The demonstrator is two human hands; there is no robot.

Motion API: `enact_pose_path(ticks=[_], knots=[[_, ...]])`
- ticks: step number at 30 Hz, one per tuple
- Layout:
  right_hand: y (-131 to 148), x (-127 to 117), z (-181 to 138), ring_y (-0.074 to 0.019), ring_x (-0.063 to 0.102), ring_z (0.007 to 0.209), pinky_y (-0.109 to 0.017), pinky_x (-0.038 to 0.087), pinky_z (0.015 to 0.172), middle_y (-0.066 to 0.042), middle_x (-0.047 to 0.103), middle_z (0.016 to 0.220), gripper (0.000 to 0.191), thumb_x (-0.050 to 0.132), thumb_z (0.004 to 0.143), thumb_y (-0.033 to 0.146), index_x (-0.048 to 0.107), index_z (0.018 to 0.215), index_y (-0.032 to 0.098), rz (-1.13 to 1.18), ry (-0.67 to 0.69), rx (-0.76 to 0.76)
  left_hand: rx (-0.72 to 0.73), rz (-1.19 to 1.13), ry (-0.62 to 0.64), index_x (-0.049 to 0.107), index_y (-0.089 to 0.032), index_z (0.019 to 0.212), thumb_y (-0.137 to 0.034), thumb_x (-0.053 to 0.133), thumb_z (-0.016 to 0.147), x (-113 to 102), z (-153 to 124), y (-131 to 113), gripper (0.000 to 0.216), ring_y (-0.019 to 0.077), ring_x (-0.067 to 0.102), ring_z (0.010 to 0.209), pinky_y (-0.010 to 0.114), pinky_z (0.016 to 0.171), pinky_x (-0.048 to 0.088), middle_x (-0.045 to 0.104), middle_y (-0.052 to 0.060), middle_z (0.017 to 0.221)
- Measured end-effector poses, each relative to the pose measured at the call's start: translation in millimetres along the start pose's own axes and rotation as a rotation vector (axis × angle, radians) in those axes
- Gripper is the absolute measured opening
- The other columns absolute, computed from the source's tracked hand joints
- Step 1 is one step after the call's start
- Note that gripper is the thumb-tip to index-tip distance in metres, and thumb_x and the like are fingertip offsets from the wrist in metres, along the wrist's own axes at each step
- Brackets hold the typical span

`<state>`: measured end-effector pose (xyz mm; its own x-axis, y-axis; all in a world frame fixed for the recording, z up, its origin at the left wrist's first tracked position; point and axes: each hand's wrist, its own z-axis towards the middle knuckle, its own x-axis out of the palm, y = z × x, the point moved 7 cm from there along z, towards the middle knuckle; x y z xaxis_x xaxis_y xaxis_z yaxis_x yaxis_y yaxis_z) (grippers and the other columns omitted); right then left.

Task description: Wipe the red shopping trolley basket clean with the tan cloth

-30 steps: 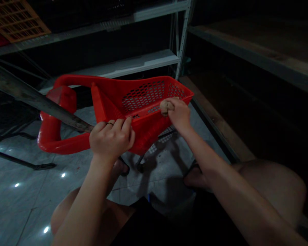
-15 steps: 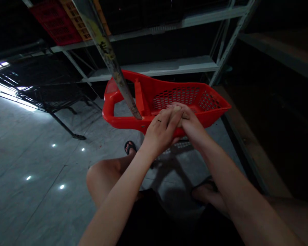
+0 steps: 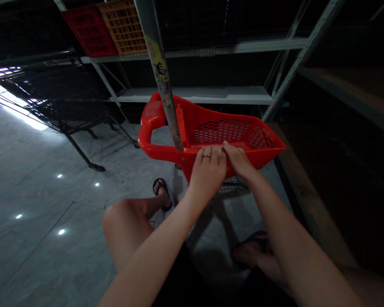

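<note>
The two hands are together now, side by side at the near rim of the red cart (image 3: 262,155): the left hand (image 3: 209,168) lies with its fingers over the rim, and the right hand's (image 3: 240,160) fingertips meet them from the right. Whether either is clamped on anything cannot be told. A second ago they were well apart, the left on the rim by the handle and the right farther along with a light-brown wad; half a second ago they overlapped around that wad. It cannot be made out clearly now.

The cart extends to both sides of the hands, its handle (image 3: 145,138) to their left and its perforated basket just beyond and to the right. Just left of the left hand, a scuffed pole (image 3: 161,70) slants up from the near rim, blocking part of the view behind it. Beyond the hands runs a white shelf (image 3: 195,94); above and left of it sit a red crate (image 3: 90,32) and an orange crate (image 3: 123,26). Well left stands a black wire frame (image 3: 77,98). Right of the hands, a ledge (image 3: 320,213) runs along the floor (image 3: 51,204).
</note>
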<state>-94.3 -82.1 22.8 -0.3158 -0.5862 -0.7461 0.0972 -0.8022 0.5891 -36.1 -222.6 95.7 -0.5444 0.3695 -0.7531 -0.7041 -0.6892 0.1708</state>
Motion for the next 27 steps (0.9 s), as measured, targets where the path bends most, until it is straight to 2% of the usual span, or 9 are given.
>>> enact_pose_path(ticks=[4,7,11,13,16,20,22,24,27], knots=[[-8.2,-15.7,-6.2,-0.0279,0.07,0.114,-0.047,0.05,0.104,-0.01,0.079,0.118,0.053,0.026,0.108,0.043,0.075,0.113,0.025,-0.029,0.063,-0.061,0.197,0.001,-0.072,0.071,-0.01,0.129,-0.014,0.047,0.105,21.1,-5.8,-13.0,0.035,0.0243,0.068,0.127,0.039,0.115,0.053,0.072,0.009,0.137],[-5.5,-23.1,-13.3,-0.0277,0.068,0.115,-0.044,0.048,0.099,-0.012,0.078,0.12,0.045,0.033,0.107,0.042,0.074,0.109,0.023,-0.141,0.042,-0.072,0.308,-0.05,-0.117,0.062,-0.015,0.143,-0.012,0.051,0.104,15.5,-26.5,10.5,0.041,0.0199,0.059,0.14,0.035,0.122,0.049,0.065,0.006,0.149],[4.9,-20.0,-20.9,-0.0275,0.068,0.105,-0.039,0.043,0.087,-0.01,0.079,0.111,0.042,0.037,0.108,0.042,0.074,0.102,0.024,-0.237,-0.003,-0.071,0.345,-0.066,-0.176,0.056,-0.019,0.149,-0.01,0.055,0.104,-9.8,-62.5,50.9,0.047,0.0189,0.045,0.152,0.035,0.126,0.045,0.063,0.003,0.15],[12.6,-15.9,-23.3,-0.0269,0.067,0.1,-0.038,0.04,0.084,-0.01,0.079,0.107,0.045,0.036,0.109,0.044,0.074,0.097,0.023,-0.252,-0.02,-0.083,0.283,-0.078,-0.228,0.056,-0.017,0.149,-0.01,0.058,0.103,-18.8,-75.5,61.8,0.047,0.0212,0.04,0.155,0.037,0.126,0.046,0.066,0.005,0.147],[25.2,-8.6,-26.4,-0.0263,0.065,0.094,-0.037,0.036,0.079,-0.009,0.078,0.099,0.049,0.033,0.109,0.047,0.071,0.091,0.023,-0.274,-0.048,-0.09,0.012,-0.121,-0.379,0.057,-0.019,0.148,-0.009,0.056,0.103,-20.2,-85.1,64.7,0.046,0.0236,0.037,0.156,0.041,0.125,0.048,0.066,0.008,0.147],[40.2,-1.1,-30.2,-0.026,0.062,0.089,-0.037,0.033,0.076,-0.008,0.076,0.094,0.052,0.029,0.11,0.048,0.07,0.09,0.023,-0.284,-0.106,-0.123,-0.341,-0.146,-0.447,0.067,-0.02,0.137,-0.01,0.038,0.108,4.8,-80.9,45.1,0.042,0.0226,0.034,0.158,0.042,0.129,0.044,0.067,0.006,0.146],[43.8,1.3,-30.7,-0.0261,0.062,0.088,-0.037,0.032,0.075,-0.008,0.076,0.094,0.054,0.027,0.11,0.048,0.07,0.091,0.023,-0.286,-0.115,-0.143,-0.304,-0.102,-0.435,0.066,-0.022,0.139,-0.01,0.042,0.107,13.8,-72.7,32.9,0.041,0.0198,0.038,0.156,0.042,0.129,0.043,0.07,0.004,0.141],[44.7,2.7,-30.1,-0.0263,0.062,0.088,-0.037,0.032,0.074,-0.009,0.076,0.093,0.055,0.026,0.11,0.048,0.07,0.09,0.023,-0.294,-0.106,-0.152,-0.161,-0.052,-0.406,0.062,-0.023,0.143,-0.01,0.051,0.105,13.9,-68.0,29.6,0.042,0.0173,0.046,0.151,0.039,0.127,0.046,0.072,0.002,0.139],[45.1,2.7,-29.5,-0.027,0.062,0.088,-0.038,0.031,0.074,-0.01,0.076,0.094,0.055,0.024,0.11,0.047,0.07,0.089,0.022,-0.315,-0.095,-0.152,0.068,-0.055,-0.332,0.059,-0.022,0.146,-0.009,0.058,0.102,-0.4,-80.4,48.3,0.046,0.0173,0.051,0.148,0.036,0.124,0.049,0.073,0.002,0.136]])
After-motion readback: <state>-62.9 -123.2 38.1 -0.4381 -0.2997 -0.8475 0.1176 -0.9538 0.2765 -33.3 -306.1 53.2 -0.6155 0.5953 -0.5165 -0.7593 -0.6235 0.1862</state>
